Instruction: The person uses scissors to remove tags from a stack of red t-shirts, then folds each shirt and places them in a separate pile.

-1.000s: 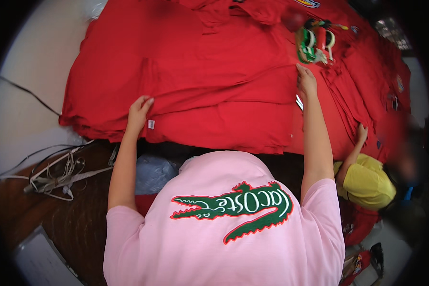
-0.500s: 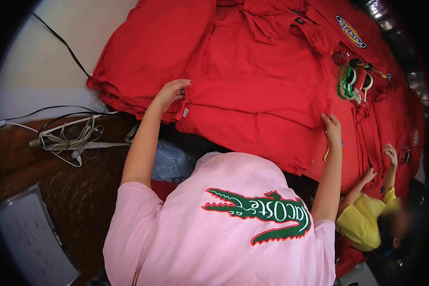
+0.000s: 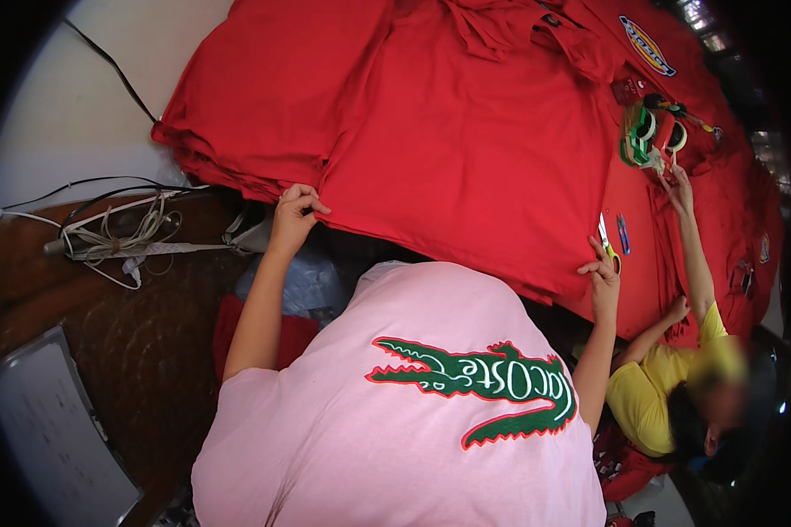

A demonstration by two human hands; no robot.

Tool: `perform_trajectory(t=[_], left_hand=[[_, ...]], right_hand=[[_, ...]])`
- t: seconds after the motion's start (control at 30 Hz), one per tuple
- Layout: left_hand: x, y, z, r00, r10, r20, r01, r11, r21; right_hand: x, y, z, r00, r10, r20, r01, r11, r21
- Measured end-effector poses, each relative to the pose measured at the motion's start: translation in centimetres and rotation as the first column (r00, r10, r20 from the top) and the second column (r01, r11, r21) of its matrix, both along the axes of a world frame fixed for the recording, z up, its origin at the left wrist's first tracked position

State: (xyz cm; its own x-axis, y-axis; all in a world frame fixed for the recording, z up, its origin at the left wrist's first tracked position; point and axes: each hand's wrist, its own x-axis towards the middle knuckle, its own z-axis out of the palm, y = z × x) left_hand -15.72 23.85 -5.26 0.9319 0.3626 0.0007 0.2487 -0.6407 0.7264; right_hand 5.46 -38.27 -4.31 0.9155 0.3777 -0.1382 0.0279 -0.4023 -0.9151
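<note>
Red garment (image 3: 466,158) lies spread out, its hem running between left hand (image 3: 295,217) and right hand (image 3: 602,276); light, even tension from both corners should flatten it best. Left fingers pinch the hem; whether the right fingers grip its corner, I cannot tell. Yellow-handled scissors (image 3: 614,258) lie just beside it.

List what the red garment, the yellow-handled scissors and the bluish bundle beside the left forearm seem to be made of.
Red garment: soft matt cloth, perhaps cotton, from its gentle creases; the weave isn't clear.
Scissors: likely metal blades, given their pale shine; the smooth yellow handles look like plastic.
Bluish bundle: probably thin plastic film, judging by crinkled highlights.
</note>
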Motion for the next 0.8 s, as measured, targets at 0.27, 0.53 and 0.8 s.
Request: perform_trajectory(t=[0.27,0.53,0.8], left_hand=[[1.9,-0.8,3.3,0.974,0.084,-0.210,-0.119,0.980,-0.160],[6.3,-4.8,14.6,0.919,-0.355,-0.174,0.184,0.774,-0.606],[12.3,-17.9,0.9,0.993,-0.103,0.055,0.067,0.890,0.451]], right_hand=[[1.4,2.5,6.2,0.994,-0.017,-0.105,0.034,0.987,0.159],[0.1,5.6,21.2,0.945,0.038,0.324,-0.169,0.906,0.387],[0.1,11.5,27.6,0.756,0.125,0.643,-0.501,0.741,0.446]])
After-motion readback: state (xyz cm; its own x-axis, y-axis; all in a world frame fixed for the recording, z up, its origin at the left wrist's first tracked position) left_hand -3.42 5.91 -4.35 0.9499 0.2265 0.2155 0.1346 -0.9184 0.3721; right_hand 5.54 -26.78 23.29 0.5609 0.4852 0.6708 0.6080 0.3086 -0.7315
